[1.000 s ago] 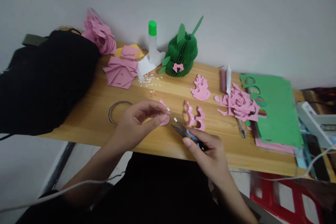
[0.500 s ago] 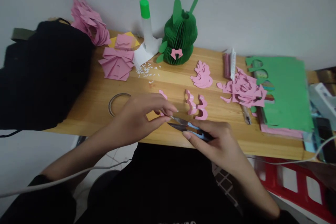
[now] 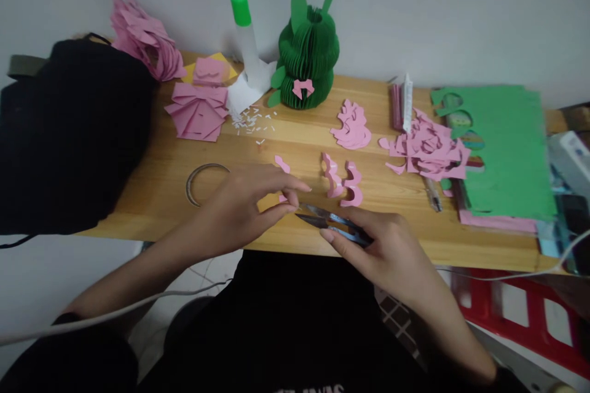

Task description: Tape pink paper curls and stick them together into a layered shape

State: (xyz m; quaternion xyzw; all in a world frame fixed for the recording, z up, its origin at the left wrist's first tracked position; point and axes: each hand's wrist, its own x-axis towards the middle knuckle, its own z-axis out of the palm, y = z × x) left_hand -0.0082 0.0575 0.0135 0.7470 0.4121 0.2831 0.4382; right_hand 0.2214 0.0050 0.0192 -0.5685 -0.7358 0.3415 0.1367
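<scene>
Mid-frame, the right hand, fingers wrapped round the snips, had brought their tips beside the left hand, seemingly allowing close work; its fingers nearly met, any hold unclear.

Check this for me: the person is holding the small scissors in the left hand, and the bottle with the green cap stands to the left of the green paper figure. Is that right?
Not quite: the small scissors are in the right hand, as the head view shows. The bottle does stand to the left of the green paper figure.
</scene>
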